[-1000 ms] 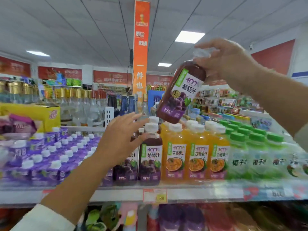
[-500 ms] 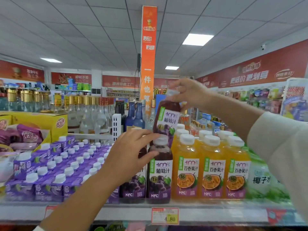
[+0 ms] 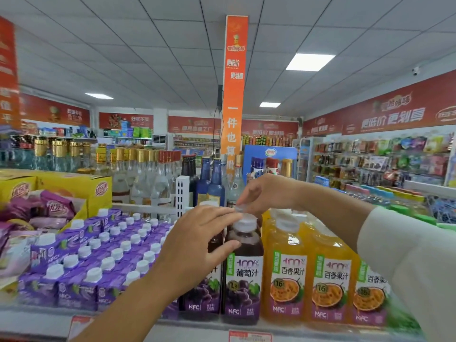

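Right hand [image 3: 267, 193]: reaches in from the right in a pale sleeve, with the wrist bent and the knuckles up. The fingertips point down and left and pinch the cap of the rear grape juice bottle [image 3: 240, 208].
Rear grape juice bottle: upright in the second row, directly behind the front grape juice bottle [image 3: 243, 267]. Only its cap and a dark sliver of shoulder show. Whether its base rests on the shelf cannot be told.
Left hand [image 3: 197, 248]: comes up from lower left on a bare forearm, palm turned away. The fingers [image 3: 217, 214] are nearly straight and spread, and reach to the front bottle's white cap. The thumb lies against that bottle's shoulder. It grips nothing.
Second front grape bottle [image 3: 206, 290]: just left of the first, and its upper half is hidden by the left hand.
Passion fruit juice bottles [image 3: 288, 270]: orange, in a row just right of the grape bottles.
Purple cartons [image 3: 98, 270]: white-capped, packed in rows to the left.
Shelf [image 3: 320, 330]: its front edge carries a price tag [image 3: 249, 337].
Behind: clear liquor bottles [image 3: 138, 174], a yellow carton [image 3: 74, 186] and an orange hanging banner [image 3: 235, 95].
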`<state>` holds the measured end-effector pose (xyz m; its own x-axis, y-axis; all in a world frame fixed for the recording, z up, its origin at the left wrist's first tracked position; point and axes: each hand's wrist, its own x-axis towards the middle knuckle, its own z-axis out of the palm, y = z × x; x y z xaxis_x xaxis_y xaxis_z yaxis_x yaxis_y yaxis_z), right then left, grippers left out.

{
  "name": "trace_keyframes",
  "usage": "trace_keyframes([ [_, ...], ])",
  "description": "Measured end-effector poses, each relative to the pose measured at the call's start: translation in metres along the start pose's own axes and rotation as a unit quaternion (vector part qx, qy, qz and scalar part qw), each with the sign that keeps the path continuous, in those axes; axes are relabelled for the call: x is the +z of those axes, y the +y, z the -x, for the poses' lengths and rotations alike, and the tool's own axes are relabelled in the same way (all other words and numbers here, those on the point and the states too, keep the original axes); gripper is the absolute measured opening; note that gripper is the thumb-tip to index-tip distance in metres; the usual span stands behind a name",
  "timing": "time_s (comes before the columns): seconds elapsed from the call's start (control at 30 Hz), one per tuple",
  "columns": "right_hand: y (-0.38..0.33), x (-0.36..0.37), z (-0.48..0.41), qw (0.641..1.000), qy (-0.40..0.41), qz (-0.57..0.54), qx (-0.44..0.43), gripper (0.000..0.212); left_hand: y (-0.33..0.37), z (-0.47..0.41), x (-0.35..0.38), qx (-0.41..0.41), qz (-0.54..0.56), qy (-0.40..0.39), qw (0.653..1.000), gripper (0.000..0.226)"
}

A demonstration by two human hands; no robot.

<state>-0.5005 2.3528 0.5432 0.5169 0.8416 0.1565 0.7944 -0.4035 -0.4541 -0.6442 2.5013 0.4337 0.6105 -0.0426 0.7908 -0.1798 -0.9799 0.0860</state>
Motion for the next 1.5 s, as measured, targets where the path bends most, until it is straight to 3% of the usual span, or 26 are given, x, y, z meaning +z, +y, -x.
trace_keyframes([
  [0.17,0.005,-0.025,-0.017,0.994,0.059,0.095,-0.015,0.018,0.0,-0.01,-0.012,-0.026,0.04,-0.027,0.998,0.054],
  [0.27,0.016,-0.026,-0.025,0.978,-0.043,0.204,0.005,0.041,0.004,-0.018,-0.015,-0.027,0.044,-0.05,0.997,0.055],
  [0.4,0.028,-0.012,-0.032,0.98,-0.088,0.175,0.023,0.057,0.007,-0.019,-0.011,-0.029,0.034,-0.06,0.997,0.06],
  [0.63,0.023,-0.001,-0.031,0.986,-0.034,0.162,0.014,0.042,0.012,-0.017,-0.014,-0.047,0.029,-0.074,0.996,0.058],
  [0.7,0.018,0.0,-0.026,0.989,0.015,0.146,-0.004,0.041,0.012,-0.017,-0.016,-0.053,0.023,-0.09,0.994,0.048],
  [0.83,0.003,-0.026,-0.005,0.983,0.181,0.012,-0.025,0.044,0.014,-0.023,-0.017,-0.062,0.022,-0.108,0.992,0.041],
  [0.97,-0.021,-0.052,0.037,0.922,0.352,-0.127,-0.101,0.036,0.021,-0.023,-0.022,-0.065,0.005,-0.092,0.994,0.05],
  [1.07,-0.037,-0.065,0.075,0.866,0.439,-0.193,-0.14,0.022,0.035,-0.018,-0.025,-0.056,-0.032,-0.032,0.997,0.068],
  [1.17,-0.039,-0.063,0.114,0.846,0.465,-0.223,-0.139,0.021,0.069,0.004,-0.026,-0.085,0.098,0.045,0.991,0.069],
  [1.27,-0.029,-0.036,0.151,0.847,0.435,-0.287,-0.101,0.016,0.098,0.032,-0.017,-0.162,0.361,-0.022,0.918,0.075],
  [1.37,-0.01,0.008,0.179,0.856,0.371,-0.359,-0.039,0.007,0.118,0.061,0.006,-0.233,0.554,-0.155,0.784,0.078],
  [1.43,0.003,0.037,0.193,0.857,0.339,-0.388,0.0,0.008,0.128,0.081,0.029,-0.298,0.634,-0.211,0.682,0.096],
  [1.47,0.009,0.05,0.2,0.853,0.329,-0.404,0.015,0.008,0.134,0.093,0.038,-0.316,0.655,-0.224,0.649,0.092],
  [1.5,0.014,0.061,0.205,0.848,0.321,-0.42,0.027,0.009,0.14,0.102,0.043,-0.327,0.66,-0.227,0.637,0.08],
])
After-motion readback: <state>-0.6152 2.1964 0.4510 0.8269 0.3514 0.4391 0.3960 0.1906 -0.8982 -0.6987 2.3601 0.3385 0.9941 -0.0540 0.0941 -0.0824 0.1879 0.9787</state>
